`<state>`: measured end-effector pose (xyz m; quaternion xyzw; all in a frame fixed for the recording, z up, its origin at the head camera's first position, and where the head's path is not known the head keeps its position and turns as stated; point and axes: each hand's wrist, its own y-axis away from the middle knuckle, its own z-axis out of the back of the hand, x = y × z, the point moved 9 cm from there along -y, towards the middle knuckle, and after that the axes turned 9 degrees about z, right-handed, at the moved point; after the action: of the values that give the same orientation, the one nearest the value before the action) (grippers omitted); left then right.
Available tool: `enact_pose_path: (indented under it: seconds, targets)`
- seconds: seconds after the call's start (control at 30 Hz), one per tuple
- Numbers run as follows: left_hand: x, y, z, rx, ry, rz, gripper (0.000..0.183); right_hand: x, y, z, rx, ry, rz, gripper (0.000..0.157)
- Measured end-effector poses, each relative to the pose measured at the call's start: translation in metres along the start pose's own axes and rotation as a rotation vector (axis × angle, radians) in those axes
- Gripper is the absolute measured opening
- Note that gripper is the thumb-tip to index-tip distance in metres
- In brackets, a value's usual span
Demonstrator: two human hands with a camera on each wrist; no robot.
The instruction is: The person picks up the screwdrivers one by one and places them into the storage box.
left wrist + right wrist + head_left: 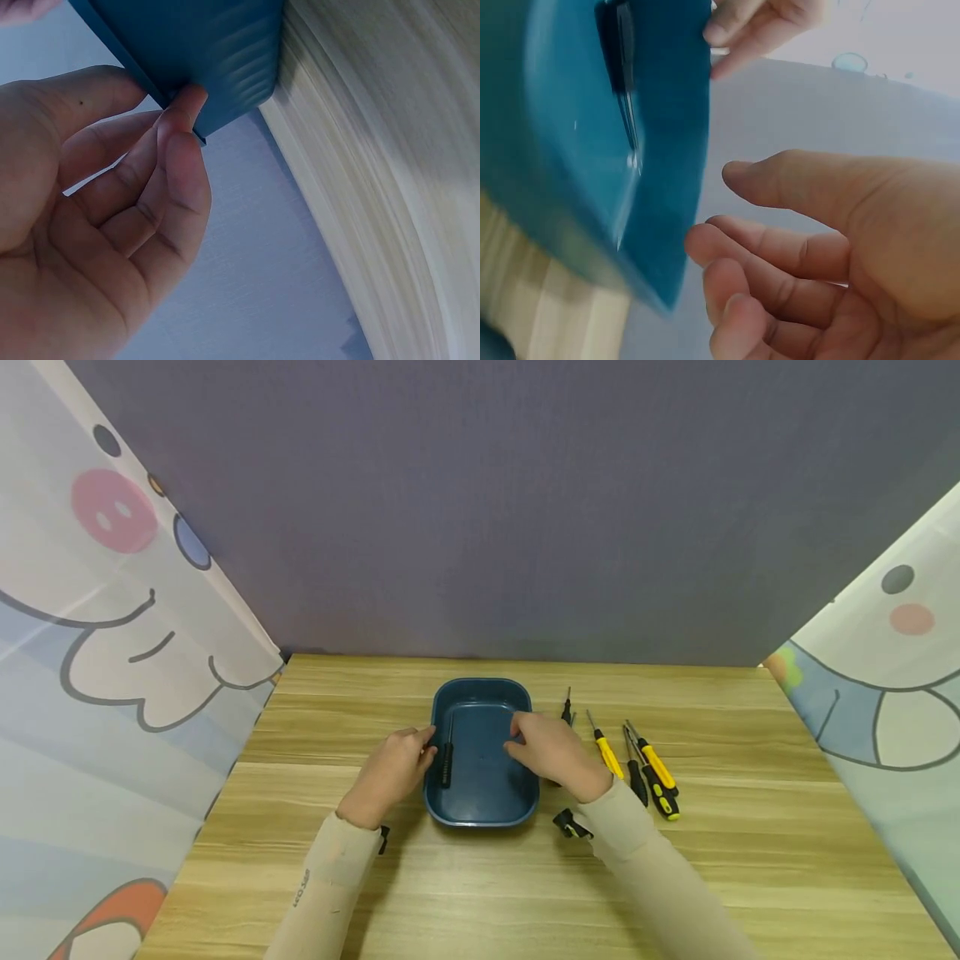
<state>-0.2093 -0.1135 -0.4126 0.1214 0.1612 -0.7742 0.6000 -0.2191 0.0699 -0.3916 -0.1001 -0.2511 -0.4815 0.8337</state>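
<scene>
A dark blue rectangular tray [482,760] stands on the table, and a black-handled screwdriver [447,766] lies along its left side. My left hand [393,770] pinches the tray's left rim, thumb on one side and fingers on the other, as the left wrist view shows with the hand [112,180] at the rim. Over the tray's right edge is my right hand [555,750]; in the right wrist view this hand [802,255] has loosely bent fingers, thumb and fingers apart, with nothing between them. The screwdriver [621,52] also shows there inside the tray.
Right of the tray lie several screwdrivers: a yellow one [608,755], another yellow one [657,766], a black-and-yellow one [662,795] and black ones [637,781]. Another black handle [572,823] lies nearer, partly behind the right sleeve. A grey wall [525,527] rises behind the table.
</scene>
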Motion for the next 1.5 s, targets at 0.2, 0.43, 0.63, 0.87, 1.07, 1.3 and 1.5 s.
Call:
enact_pose_path:
  seconds: [0.2, 0.43, 0.63, 0.87, 1.07, 1.3, 1.5]
  targets:
    - [-0.001, -0.001, -0.001, -0.009, -0.011, -0.018, 0.036, -0.026, 0.026, 0.023, -0.075, 0.07, -0.012, 0.015]
    - [-0.002, 0.001, 0.001, -0.036, -0.011, -0.034, 0.035, -0.07, 0.057, 0.038, -0.117, 0.121, -0.069, 0.014]
    - [-0.003, 0.002, 0.001, -0.032, -0.021, -0.034, 0.035, -0.112, 0.082, 0.043, -0.092, 0.108, -0.138, 0.014]
    - [-0.005, 0.001, 0.001, -0.033, -0.031, -0.039, 0.035, -0.151, 0.103, 0.048, -0.067, 0.111, -0.216, 0.02]
    - [-0.005, 0.0, 0.001, -0.036, -0.032, -0.039, 0.035, -0.177, 0.112, 0.051, -0.067, 0.115, -0.258, 0.025]
    - [-0.004, 0.0, 0.001, -0.02, -0.026, -0.032, 0.036, -0.192, 0.114, 0.044, -0.034, 0.109, -0.289, 0.031]
    - [-0.004, 0.0, 0.001, -0.024, -0.031, -0.033, 0.036, -0.198, 0.112, 0.038, -0.018, 0.113, -0.317, 0.029]
